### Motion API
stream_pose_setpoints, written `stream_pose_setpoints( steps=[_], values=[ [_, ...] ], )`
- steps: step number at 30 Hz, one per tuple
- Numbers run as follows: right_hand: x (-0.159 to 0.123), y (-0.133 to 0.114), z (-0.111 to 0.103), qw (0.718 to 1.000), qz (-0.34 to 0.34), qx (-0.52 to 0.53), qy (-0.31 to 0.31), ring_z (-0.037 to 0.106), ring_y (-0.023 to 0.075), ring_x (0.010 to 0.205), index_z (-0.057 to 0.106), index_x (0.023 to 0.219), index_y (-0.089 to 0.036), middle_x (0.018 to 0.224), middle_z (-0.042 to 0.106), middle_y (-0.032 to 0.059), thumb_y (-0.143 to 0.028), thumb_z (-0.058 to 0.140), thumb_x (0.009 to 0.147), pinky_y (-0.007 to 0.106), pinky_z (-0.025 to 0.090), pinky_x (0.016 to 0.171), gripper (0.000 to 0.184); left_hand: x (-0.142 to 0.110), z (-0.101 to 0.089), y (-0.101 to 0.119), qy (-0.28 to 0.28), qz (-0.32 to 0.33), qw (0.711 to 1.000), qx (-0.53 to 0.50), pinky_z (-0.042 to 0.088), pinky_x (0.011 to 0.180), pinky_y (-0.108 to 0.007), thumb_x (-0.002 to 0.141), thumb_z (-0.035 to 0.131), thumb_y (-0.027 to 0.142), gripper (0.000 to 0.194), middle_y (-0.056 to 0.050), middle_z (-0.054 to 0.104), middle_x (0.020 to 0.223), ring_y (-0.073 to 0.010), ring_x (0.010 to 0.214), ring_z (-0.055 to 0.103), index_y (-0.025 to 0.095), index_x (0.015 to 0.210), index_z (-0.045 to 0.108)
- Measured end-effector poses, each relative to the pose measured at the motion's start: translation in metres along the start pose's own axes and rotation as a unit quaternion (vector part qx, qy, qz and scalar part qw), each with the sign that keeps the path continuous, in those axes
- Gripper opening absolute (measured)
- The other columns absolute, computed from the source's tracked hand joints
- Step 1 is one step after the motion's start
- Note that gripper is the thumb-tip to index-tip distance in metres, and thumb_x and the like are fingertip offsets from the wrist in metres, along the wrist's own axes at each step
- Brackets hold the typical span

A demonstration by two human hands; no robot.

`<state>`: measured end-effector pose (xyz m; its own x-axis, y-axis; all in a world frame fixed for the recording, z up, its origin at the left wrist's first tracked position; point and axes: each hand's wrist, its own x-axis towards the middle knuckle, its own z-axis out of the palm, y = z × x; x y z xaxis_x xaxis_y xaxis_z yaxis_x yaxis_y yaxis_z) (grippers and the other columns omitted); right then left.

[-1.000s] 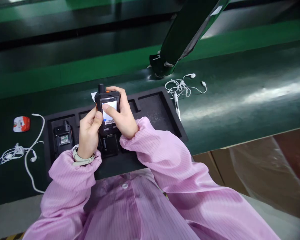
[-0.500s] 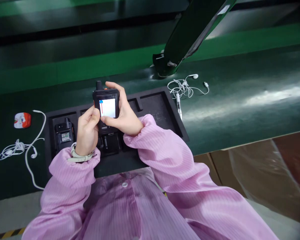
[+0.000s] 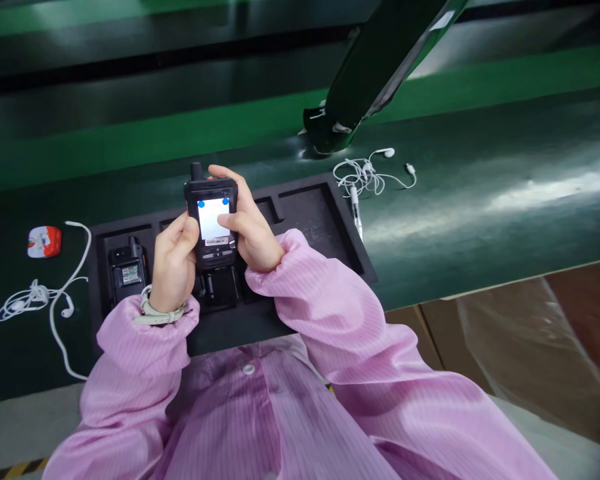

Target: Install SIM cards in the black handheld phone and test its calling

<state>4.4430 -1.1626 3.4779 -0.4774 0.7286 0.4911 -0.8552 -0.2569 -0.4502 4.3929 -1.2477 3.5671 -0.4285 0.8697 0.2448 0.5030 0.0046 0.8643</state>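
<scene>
Both hands hold a black rugged handheld radio-phone upright above a black foam tray. My left hand grips its lower left side. My right hand wraps its right side, with the thumb resting on the white screen. Blue dots show in the screen's top corners. A second black handset lies in a tray recess by my left wrist. Another recess beneath the held device is mostly hidden by my hands.
White earphones lie right of the tray on the dark green bench, and another white earphone set lies left beside a red-and-white packet. A dark green arm rises behind. Cardboard and plastic film sit lower right.
My right thumb has moved across the screen toward its right side. The screen's single blue dot and red line have given way to blue dots in both top corners.
</scene>
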Motion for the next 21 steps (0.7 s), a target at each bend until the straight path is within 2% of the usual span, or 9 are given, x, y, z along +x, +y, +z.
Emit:
stream_pose_setpoints(
  steps=[5,10,13,16,21],
  values=[
    [-0.001,-0.006,0.004,0.997,-0.034,-0.056,0.052,0.059,0.0231,0.122,0.036,0.133,-0.022,0.133,0.054,0.0098,-0.046,0.059,0.082,0.045,0.049,0.114,0.06,-0.002,-0.001,-0.006,-0.02,0.023,0.999,0.04,0.058,0.101,-0.04,0.097,0.067,0.044,0.029,-0.006,0.081,0.115,-0.0284,0.116,0.073,0.023,0.112,0.08],
    [-0.001,-0.009,0.005,0.99,-0.059,-0.086,0.098,0.062,0.0196,0.109,0.044,0.125,-0.023,0.123,0.059,0.0069,-0.044,0.064,0.083,0.04,0.054,0.107,0.051,-0.004,-0.002,-0.011,-0.003,0.035,0.993,0.109,0.054,0.109,-0.044,0.095,0.067,0.052,0.042,-0.008,0.078,0.125,-0.0321,0.127,0.068,0.022,0.123,0.077],
    [-0.001,-0.008,0.006,0.992,-0.053,-0.07,0.093,0.062,0.0208,0.113,0.045,0.126,-0.023,0.125,0.06,0.0068,-0.042,0.061,0.085,0.043,0.052,0.111,0.048,-0.004,-0.001,-0.009,-0.009,0.032,0.996,0.083,0.055,0.108,-0.043,0.096,0.067,0.049,0.038,-0.008,0.079,0.124,-0.0309,0.124,0.07,0.023,0.121,0.078],
    [-0.002,-0.006,0.006,0.996,-0.033,-0.041,0.069,0.063,0.0226,0.116,0.041,0.132,-0.022,0.132,0.059,0.0081,-0.041,0.051,0.089,0.046,0.054,0.109,0.048,-0.004,0.001,-0.005,-0.015,0.022,0.999,0.028,0.059,0.103,-0.042,0.097,0.067,0.043,0.03,-0.007,0.081,0.118,-0.0292,0.118,0.073,0.022,0.115,0.08],
    [-0.001,-0.002,0.005,0.999,-0.021,-0.027,0.032,0.063,0.0232,0.123,0.033,0.144,-0.022,0.146,0.055,0.0085,-0.043,0.035,0.094,0.045,0.054,0.108,0.054,-0.003,0.003,-0.001,0.005,0.011,1.0,0.0,0.06,0.102,-0.043,0.095,0.069,0.042,0.027,-0.008,0.082,0.11,-0.031,0.12,0.072,0.02,0.106,0.082]
  ],
)
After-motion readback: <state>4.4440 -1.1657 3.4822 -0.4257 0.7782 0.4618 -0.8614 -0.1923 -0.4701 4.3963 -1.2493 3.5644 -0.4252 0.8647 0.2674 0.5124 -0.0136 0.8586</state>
